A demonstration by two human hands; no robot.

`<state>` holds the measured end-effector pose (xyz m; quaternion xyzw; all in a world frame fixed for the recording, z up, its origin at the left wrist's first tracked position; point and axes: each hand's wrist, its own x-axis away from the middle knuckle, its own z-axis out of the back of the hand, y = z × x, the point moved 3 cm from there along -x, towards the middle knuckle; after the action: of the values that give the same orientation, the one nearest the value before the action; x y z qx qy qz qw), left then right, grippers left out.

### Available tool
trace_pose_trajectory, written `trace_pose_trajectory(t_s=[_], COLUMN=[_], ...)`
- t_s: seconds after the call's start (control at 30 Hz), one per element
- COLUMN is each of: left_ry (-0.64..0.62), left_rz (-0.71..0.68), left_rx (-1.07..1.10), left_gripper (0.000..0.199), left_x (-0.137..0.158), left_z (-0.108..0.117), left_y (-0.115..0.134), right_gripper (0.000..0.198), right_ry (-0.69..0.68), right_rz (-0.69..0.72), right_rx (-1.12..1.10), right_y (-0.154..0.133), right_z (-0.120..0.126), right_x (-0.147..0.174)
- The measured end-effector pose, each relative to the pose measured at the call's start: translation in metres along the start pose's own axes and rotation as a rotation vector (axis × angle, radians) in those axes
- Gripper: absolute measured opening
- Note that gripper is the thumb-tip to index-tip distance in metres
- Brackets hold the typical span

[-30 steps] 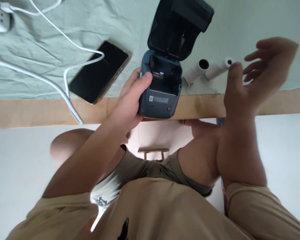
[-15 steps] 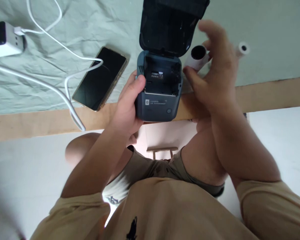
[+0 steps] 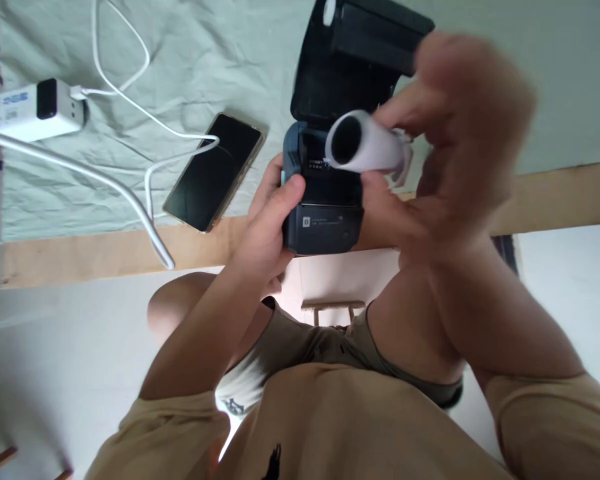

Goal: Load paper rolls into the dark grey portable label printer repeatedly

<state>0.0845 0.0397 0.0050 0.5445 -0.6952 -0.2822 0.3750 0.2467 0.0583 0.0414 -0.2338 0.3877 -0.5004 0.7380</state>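
Note:
My left hand (image 3: 273,210) grips the left side of a dark blue-grey label printer (image 3: 325,227), thumb on its top edge. The printer's black lid (image 3: 350,73) stands raised, leaving the bay beneath it exposed. Between thumb and fingers of my right hand (image 3: 450,140), which is smeared by motion, is a white paper roll (image 3: 373,147). The roll's dark hollow end points left and toward me, over the right part of the bay. It hides part of the bay; whether it touches the printer I cannot tell.
Left of the printer a phone (image 3: 215,172) lies on the pale green cloth (image 3: 260,60). White cables (image 3: 125,183) cross the cloth and the phone. A white power bank-like block (image 3: 35,110) with a cable plugged in lies farther left. The wooden table edge (image 3: 80,260) runs nearest me.
My right hand has lifted the white paper roll from the cloth beside the printer and carried it left over the open bay. My left hand keeps its grip; the view has shifted slightly.

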Motion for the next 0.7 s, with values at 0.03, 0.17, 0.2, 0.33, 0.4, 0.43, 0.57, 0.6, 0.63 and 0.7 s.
trace_pose_trajectory(t_s=[0.03, 0.17, 0.2, 0.33, 0.4, 0.43, 0.57, 0.6, 0.63, 0.7], left_ry=[-0.005, -0.004, -0.001, -0.013, -0.008, -0.009, -0.063, -0.079, -0.086, -0.091], left_rz=[0.005, 0.015, 0.014, 0.015, 0.017, 0.01, -0.04, -0.048, -0.043, -0.019], left_rx=[-0.009, -0.027, -0.027, -0.033, -0.025, -0.012, 0.064, 0.072, 0.067, 0.034], left_gripper=[0.02, 0.017, 0.016, 0.014, 0.015, 0.016, 0.02, 0.02, 0.022, 0.027], left_x=[0.0, -0.001, -0.001, 0.0, 0.001, 0.001, 0.003, 0.003, 0.003, 0.004], left_z=[-0.001, 0.0, 0.0, 0.0, 0.0, 0.0, 0.001, 0.002, 0.003, 0.007], left_y=[0.0, 0.002, 0.002, 0.003, 0.002, 0.003, 0.005, 0.006, 0.006, 0.006], right_gripper=[0.05, 0.053, 0.046, 0.014, 0.016, 0.016, 0.009, 0.014, 0.02, 0.023], right_ry=[0.041, 0.073, 0.06, 0.054, 0.109, 0.143, 0.136, 0.092, 0.045, 0.0], right_rz=[0.096, 0.265, 0.257, 0.32, 0.377, 0.407, 0.522, 0.551, 0.567, 0.554], right_rx=[0.061, 0.296, 0.298, 0.254, 0.244, 0.242, 0.207, 0.195, 0.167, 0.062], right_y=[-0.005, -0.017, -0.017, -0.013, -0.013, -0.015, -0.029, -0.032, -0.034, -0.033], right_z=[-0.002, -0.013, -0.014, -0.014, -0.012, -0.01, -0.012, -0.014, -0.016, -0.016], right_x=[-0.001, -0.004, -0.005, -0.008, -0.006, -0.004, 0.007, 0.01, 0.011, 0.012])
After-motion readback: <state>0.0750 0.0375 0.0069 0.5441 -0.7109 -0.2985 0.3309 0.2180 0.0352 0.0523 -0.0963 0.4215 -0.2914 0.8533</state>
